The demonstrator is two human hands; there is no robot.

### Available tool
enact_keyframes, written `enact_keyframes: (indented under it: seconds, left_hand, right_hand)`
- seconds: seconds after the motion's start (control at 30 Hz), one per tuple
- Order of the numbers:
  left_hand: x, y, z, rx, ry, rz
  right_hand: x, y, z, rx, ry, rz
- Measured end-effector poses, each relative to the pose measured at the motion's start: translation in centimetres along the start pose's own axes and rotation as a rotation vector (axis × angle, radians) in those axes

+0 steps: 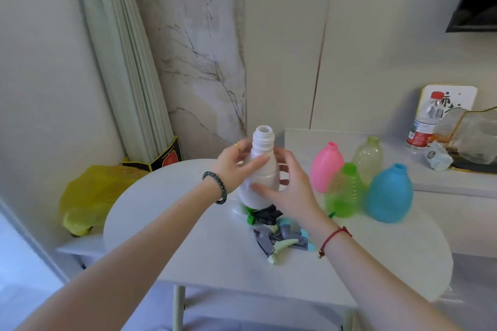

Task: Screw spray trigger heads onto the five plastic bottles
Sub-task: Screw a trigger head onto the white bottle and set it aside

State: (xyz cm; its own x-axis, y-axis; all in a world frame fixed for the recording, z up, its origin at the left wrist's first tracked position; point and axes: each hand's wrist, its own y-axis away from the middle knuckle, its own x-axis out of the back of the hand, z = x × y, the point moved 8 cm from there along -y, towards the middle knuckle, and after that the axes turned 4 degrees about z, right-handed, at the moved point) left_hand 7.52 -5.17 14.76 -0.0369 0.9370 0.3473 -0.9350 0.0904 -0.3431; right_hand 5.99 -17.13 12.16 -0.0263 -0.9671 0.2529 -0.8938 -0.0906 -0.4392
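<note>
A white plastic bottle [262, 169] with an open threaded neck is held upright above the round white table [204, 244]. My left hand [236, 166] grips its shoulder from the left. My right hand [290, 185] wraps its lower body from the right. Under the bottle lies a heap of spray trigger heads [277, 234] in grey, black, green and light blue. To the right stand a pink bottle [326, 169], a clear pale-green bottle [369, 158], a bright green bottle [344, 193] and a blue bottle [390, 196], all without heads.
A low shelf [454, 183] at the right carries a water bottle [425, 121], a glass jug [473, 137] and a crumpled wrapper. A yellow bag [88, 196] lies left of the table. A bundle of pale rods [121, 62] leans in the corner.
</note>
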Motion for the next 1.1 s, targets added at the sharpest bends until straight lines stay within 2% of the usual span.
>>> enact_keyframes:
  seconds: [0.23,0.4,0.5,0.6,0.7,0.77,0.87,0.97,1.1]
  left_hand:
    - [5.5,3.5,-7.3,0.147,-0.065,0.107]
    - [5.6,4.6,-11.5,0.236,-0.055,0.063]
    - [5.7,4.6,-12.7,0.236,-0.065,0.068]
    - [5.9,4.3,-13.3,0.231,-0.043,0.06]
    - [5.9,4.2,-13.6,0.222,-0.033,0.048]
    - [5.7,4.3,-13.8,0.214,-0.01,0.051]
    - [5.4,4.5,-13.9,0.211,0.023,0.053]
    - [5.2,4.7,-14.3,0.222,0.076,0.078]
    - [5.1,4.9,-14.3,0.223,0.099,0.079]
  right_hand:
    - [-9.1,1.2,3.5,-0.134,-0.007,-0.183]
    - [-11.6,2.2,6.5,-0.197,0.037,-0.265]
    - [-11.9,1.9,7.2,-0.199,0.066,-0.386]
    - [-11.1,0.0,7.4,-0.163,0.183,-0.572]
    - [-8.3,-3.7,7.7,-0.129,0.312,-0.493]
    - [-7.6,-5.1,8.5,-0.064,0.529,-0.497]
    - [-9.5,-4.7,10.8,-0.026,0.763,-0.715]
    - [-11.3,-4.1,12.0,-0.013,0.85,-0.837]
    - [-12.0,-4.1,12.5,0.029,0.931,-0.849]
